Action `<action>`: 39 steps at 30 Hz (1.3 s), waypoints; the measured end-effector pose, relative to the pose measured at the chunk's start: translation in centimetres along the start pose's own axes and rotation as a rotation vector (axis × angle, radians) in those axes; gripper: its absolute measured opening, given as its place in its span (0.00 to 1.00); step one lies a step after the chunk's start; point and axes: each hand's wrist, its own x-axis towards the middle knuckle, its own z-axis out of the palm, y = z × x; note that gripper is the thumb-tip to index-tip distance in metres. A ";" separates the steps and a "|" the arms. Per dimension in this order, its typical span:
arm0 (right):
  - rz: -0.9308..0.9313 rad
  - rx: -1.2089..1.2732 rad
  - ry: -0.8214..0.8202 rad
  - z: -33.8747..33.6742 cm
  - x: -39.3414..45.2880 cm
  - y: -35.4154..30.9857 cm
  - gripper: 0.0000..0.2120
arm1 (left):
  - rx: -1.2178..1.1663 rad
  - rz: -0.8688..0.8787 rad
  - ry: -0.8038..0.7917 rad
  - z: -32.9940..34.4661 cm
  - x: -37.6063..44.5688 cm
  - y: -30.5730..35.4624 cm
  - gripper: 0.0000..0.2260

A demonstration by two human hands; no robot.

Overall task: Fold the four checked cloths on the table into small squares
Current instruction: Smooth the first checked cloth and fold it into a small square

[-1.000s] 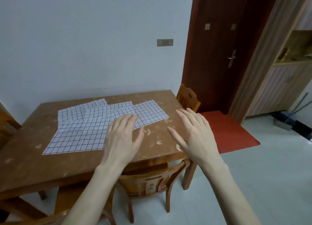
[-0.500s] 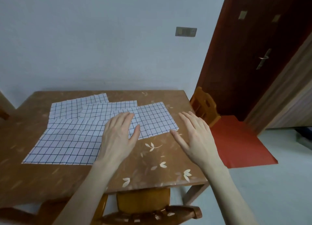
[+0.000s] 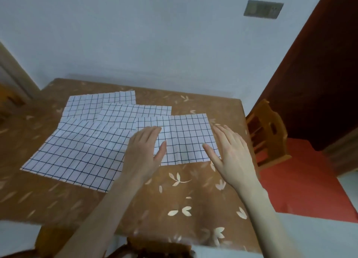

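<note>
White cloths with a dark check lie flat and overlapping on the brown table [image 3: 186, 192]. The nearest right cloth [image 3: 186, 139] lies between my hands. My left hand [image 3: 144, 151] hovers flat with straight fingers over its left edge. My right hand [image 3: 230, 151] is spread flat at its right edge, thumb over the cloth's near right corner. A large cloth [image 3: 81, 153] lies to the left, partly under my left hand. Two more cloths lie behind, one in the middle [image 3: 135, 112] and one at the far left [image 3: 91, 106]. Neither hand holds anything.
The table bears pale leaf marks and stands against a grey wall. A wooden chair [image 3: 267, 134] stands off the table's right end on a red mat [image 3: 302, 180]. Another chair's back [image 3: 155, 248] shows at the table's near edge. A dark red door [image 3: 319, 64] is at right.
The view has come closer to the table and tilted down. Both hands have moved forward, from the bare near part of the table to the edges of the nearest right cloth.
</note>
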 end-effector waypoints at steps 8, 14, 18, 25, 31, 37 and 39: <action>0.005 0.102 -0.116 11.0 4.3 6.1 0.30 | 0.018 -0.086 -0.078 10.5 4.2 -1.2 0.24; 0.018 0.084 -0.283 20.7 6.6 9.9 0.34 | 0.009 -0.122 -0.207 20.1 6.3 -4.0 0.24; 0.030 0.052 -0.382 26.7 7.9 12.0 0.39 | 0.033 -0.114 -0.299 25.8 7.2 -5.7 0.24; 0.036 -0.031 -0.557 33.3 7.9 14.0 0.38 | 0.099 -0.118 -0.380 31.9 7.7 -5.9 0.24; 0.106 -0.128 -0.574 33.8 6.4 13.7 0.35 | 0.172 -0.120 -0.453 34.1 6.9 -5.8 0.33; 0.119 -0.290 -0.436 31.3 1.5 11.6 0.30 | 0.132 -0.049 -0.443 34.6 6.6 -4.4 0.31; 0.087 -0.299 -0.415 30.5 -1.0 10.4 0.28 | 0.106 -0.008 -0.432 35.0 6.0 -3.9 0.31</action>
